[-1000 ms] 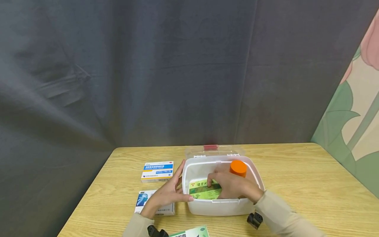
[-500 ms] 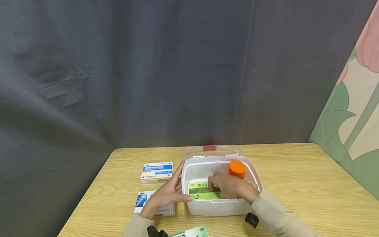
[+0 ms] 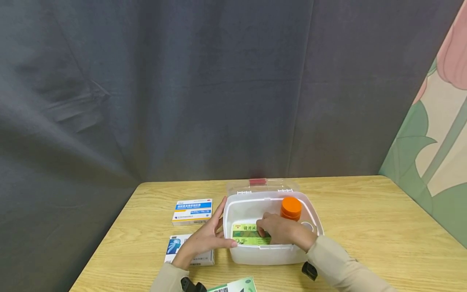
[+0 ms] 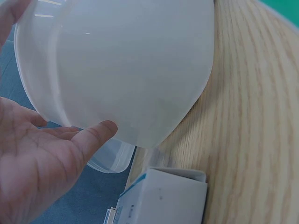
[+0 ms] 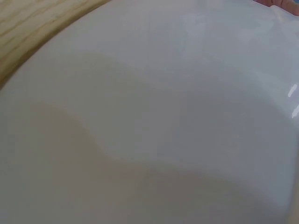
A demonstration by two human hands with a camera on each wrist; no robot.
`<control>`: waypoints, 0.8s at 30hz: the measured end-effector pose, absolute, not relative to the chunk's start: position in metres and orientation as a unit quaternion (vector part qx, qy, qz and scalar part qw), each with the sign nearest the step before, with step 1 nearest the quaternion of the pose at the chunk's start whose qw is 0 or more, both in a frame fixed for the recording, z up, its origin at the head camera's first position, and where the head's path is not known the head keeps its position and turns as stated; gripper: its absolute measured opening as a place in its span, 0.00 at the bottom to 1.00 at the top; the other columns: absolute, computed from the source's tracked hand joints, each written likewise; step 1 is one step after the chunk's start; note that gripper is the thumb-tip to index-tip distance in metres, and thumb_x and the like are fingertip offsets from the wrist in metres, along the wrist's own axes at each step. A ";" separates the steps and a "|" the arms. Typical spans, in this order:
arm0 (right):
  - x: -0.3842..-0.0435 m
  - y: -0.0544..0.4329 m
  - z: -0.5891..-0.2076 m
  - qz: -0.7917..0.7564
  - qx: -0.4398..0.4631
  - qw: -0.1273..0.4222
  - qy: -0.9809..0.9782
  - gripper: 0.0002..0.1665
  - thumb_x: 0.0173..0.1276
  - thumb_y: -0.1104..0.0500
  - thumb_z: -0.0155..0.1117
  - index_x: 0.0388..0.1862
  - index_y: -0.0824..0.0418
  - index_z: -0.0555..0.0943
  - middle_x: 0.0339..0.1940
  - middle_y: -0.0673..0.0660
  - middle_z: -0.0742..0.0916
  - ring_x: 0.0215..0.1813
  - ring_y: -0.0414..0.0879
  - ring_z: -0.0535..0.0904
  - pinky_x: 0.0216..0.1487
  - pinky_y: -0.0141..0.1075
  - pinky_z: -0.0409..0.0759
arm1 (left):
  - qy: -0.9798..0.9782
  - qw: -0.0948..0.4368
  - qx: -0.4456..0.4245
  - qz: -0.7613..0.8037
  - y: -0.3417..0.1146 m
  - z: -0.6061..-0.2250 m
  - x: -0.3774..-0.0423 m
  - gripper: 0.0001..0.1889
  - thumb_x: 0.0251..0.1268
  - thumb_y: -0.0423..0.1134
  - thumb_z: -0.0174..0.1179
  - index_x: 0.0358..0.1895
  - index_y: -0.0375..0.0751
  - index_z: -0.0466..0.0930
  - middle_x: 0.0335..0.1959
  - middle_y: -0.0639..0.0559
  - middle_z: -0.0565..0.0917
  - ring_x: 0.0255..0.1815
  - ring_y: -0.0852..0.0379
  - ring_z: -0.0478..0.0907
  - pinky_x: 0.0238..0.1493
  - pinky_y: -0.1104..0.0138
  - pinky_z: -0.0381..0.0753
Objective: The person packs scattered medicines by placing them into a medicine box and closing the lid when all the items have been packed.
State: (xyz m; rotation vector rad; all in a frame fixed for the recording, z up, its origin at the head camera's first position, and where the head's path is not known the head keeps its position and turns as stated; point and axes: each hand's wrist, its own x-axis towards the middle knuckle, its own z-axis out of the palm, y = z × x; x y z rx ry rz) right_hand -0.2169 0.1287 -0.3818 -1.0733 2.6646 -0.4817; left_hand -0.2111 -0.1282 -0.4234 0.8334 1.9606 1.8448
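A white plastic storage box (image 3: 270, 255) stands with its clear lid (image 3: 262, 185) folded back. My left hand (image 3: 207, 239) touches its left side, thumb at the front corner and fingers along the rim. In the left wrist view, fingertips of the left hand (image 4: 42, 154) meet the white wall. My right hand (image 3: 282, 229) reaches inside, curled fingers gripping the right part of a green medicine box (image 3: 245, 235); the thumb is hidden. Behind this hand is a bottle with an orange cap (image 3: 291, 207). The white box wall (image 5: 154, 116) fills most of the right wrist view.
A blue-and-white medicine box (image 3: 192, 211) lies left on the wooden table (image 3: 365, 227). Nearer, another white medicine box (image 3: 202, 258) is partly covered by the left arm. A green-and-white box (image 3: 238, 286) is cut off at the front edge. Dark cloth (image 3: 226, 89) hangs behind.
The green medicine box sits slightly lower inside the storage box, and my right hand has dipped a little with it. A white round edge shows beside the right wrist. The left hand stays put.
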 end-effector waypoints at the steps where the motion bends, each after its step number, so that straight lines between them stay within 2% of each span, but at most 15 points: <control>1: -0.217 0.128 -0.382 -0.165 -0.361 0.118 0.910 0.19 0.49 0.73 0.73 0.26 0.55 0.73 0.28 0.49 0.71 0.30 0.43 0.66 0.32 0.32 0.68 | 0.688 0.160 0.291 0.646 -0.128 -0.423 -0.211 0.61 0.54 0.42 0.73 0.78 0.64 0.30 0.79 0.50 0.36 0.75 0.43 0.49 0.68 0.54 0.60; 8: -0.217 0.126 -0.382 -0.161 -0.338 0.139 0.917 0.17 0.52 0.73 0.72 0.27 0.55 0.75 0.29 0.49 0.72 0.30 0.44 0.68 0.34 0.32 0.70 | 0.686 0.161 0.295 0.646 -0.128 -0.423 -0.212 0.61 0.54 0.43 0.73 0.78 0.63 0.30 0.79 0.50 0.36 0.75 0.44 0.50 0.68 0.55 0.61; 12: -0.218 0.126 -0.381 -0.165 -0.339 0.135 0.916 0.15 0.55 0.69 0.73 0.28 0.55 0.75 0.29 0.48 0.73 0.31 0.43 0.69 0.35 0.32 0.71 | 0.689 0.160 0.289 0.645 -0.129 -0.422 -0.212 0.61 0.53 0.43 0.73 0.78 0.64 0.30 0.79 0.50 0.37 0.75 0.44 0.50 0.68 0.56 0.61; 19: -0.220 0.126 -0.380 -0.180 -0.361 0.075 0.912 0.12 0.55 0.59 0.74 0.35 0.58 0.79 0.31 0.50 0.77 0.31 0.42 0.69 0.33 0.33 0.73 | 0.687 0.163 0.288 0.647 -0.128 -0.422 -0.212 0.62 0.53 0.43 0.73 0.78 0.61 0.29 0.79 0.50 0.37 0.75 0.44 0.50 0.68 0.54 0.60; 24: -0.219 0.124 -0.378 -0.186 -0.360 0.024 0.914 0.15 0.57 0.56 0.71 0.42 0.60 0.82 0.39 0.53 0.84 0.36 0.44 0.76 0.40 0.39 0.79 | 0.688 0.164 0.287 0.646 -0.128 -0.422 -0.212 0.62 0.53 0.43 0.73 0.78 0.58 0.28 0.79 0.50 0.37 0.75 0.44 0.48 0.68 0.53 0.59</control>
